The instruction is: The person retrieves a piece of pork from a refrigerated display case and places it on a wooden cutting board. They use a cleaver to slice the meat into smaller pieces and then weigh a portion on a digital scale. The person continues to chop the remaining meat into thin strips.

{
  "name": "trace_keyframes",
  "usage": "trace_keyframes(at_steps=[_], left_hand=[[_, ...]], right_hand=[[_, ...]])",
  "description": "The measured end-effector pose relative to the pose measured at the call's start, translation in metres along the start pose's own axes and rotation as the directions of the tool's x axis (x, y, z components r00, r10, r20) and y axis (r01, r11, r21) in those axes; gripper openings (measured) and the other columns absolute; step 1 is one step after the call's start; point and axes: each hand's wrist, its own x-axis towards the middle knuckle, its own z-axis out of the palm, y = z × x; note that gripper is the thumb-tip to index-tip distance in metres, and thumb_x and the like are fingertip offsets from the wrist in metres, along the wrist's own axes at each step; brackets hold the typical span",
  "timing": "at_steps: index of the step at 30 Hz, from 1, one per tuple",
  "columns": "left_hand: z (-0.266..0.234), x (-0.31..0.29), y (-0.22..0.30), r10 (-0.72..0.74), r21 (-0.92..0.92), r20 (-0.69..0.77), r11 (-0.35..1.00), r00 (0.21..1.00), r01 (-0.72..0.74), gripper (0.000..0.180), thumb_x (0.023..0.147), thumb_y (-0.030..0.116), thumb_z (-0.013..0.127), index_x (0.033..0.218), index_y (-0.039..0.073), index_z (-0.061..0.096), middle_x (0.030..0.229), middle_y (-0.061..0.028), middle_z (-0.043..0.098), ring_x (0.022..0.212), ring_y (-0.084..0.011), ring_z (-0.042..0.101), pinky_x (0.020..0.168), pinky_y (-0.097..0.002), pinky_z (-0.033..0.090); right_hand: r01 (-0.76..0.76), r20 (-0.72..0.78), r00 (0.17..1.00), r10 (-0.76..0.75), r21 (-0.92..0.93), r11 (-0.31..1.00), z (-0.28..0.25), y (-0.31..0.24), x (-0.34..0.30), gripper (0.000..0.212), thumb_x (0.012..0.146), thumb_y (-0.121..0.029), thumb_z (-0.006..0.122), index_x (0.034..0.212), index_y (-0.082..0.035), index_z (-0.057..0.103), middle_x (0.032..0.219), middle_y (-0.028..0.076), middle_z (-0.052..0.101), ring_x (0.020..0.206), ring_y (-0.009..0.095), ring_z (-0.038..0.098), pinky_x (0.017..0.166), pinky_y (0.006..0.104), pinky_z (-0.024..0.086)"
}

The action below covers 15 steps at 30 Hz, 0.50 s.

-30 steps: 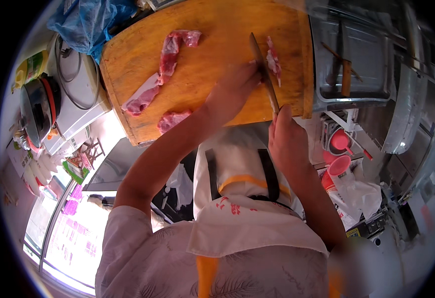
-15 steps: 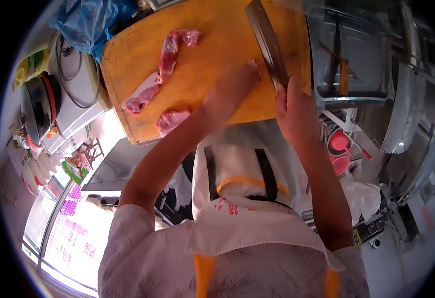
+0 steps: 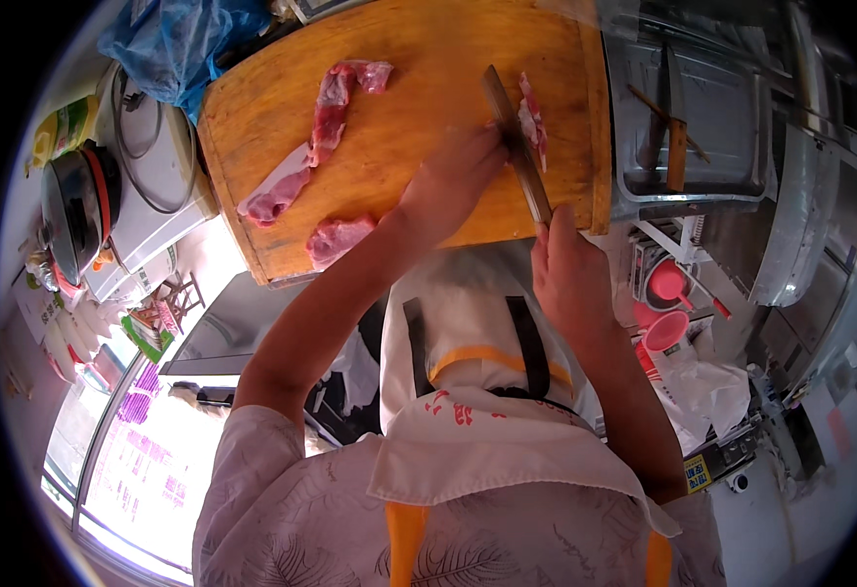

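Observation:
My right hand [image 3: 567,259] grips the handle of a cleaver [image 3: 515,147], whose blade is seen nearly edge-on and points away from me. My left hand [image 3: 456,181] lies low against the blade's left side, fingers bent and pressed together over a piece of meat that they mostly hide. Just right of the blade lies a thin cut of red and white meat [image 3: 533,122]. Farther left on the wooden cutting board [image 3: 409,93] rest a long strip of raw meat [image 3: 331,117] and a thicker chunk [image 3: 338,241] near the front edge, close to my left forearm.
A metal tray [image 3: 732,181] right of the board holds a knife with a wooden handle [image 3: 677,157]. A blue plastic bag [image 3: 179,49] sits at the far left corner. A dark pan [image 3: 74,210] is at the left, and a red ladle [image 3: 668,281] hangs lower right.
The cleaver has come down and toward me to beside my left fingers, and my right hand has lowered with it. A cut of meat now shows right of the blade.

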Motion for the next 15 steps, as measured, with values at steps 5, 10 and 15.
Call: trace_keyframes(at_steps=[5,10,15], left_hand=[[-0.001,0.001,0.0,-0.042,-0.028,0.041,0.999,0.998,0.043,0.035,0.078,-0.007,0.066,0.111,-0.001,0.072,0.126,-0.0171,0.069,0.118,-0.0356,0.067,0.096,-0.0417,0.06],[0.001,0.0,-0.001,-0.045,-0.049,0.039,0.998,0.998,0.047,0.036,0.076,-0.009,0.066,0.111,-0.001,0.072,0.121,-0.016,0.069,0.12,-0.0352,0.066,0.098,-0.0429,0.058],[-0.002,0.002,-0.003,-0.024,-0.062,0.034,0.998,0.999,0.026,0.037,0.077,-0.007,0.066,0.113,-0.002,0.072,0.118,-0.0161,0.069,0.121,-0.0353,0.066,0.099,-0.0437,0.057]], right_hand=[[-0.005,0.095,0.995,0.012,-0.074,0.997,-0.001,0.011,-0.008,0.023,0.1,-0.009,0.067,0.103,-0.004,0.045,0.08,0.016,0.065,0.071,0.037,0.071,0.059,0.0442,0.059],[0.006,0.098,0.995,0.001,-0.075,0.997,0.0,0.017,-0.014,0.024,0.1,-0.009,0.067,0.1,-0.004,0.043,0.077,0.017,0.063,0.071,0.038,0.07,0.059,0.045,0.057],[-0.023,0.135,0.99,0.026,-0.029,0.999,0.0,0.009,-0.004,0.024,0.099,-0.007,0.067,0.103,-0.004,0.044,0.077,0.017,0.064,0.071,0.038,0.07,0.06,0.0451,0.057]])
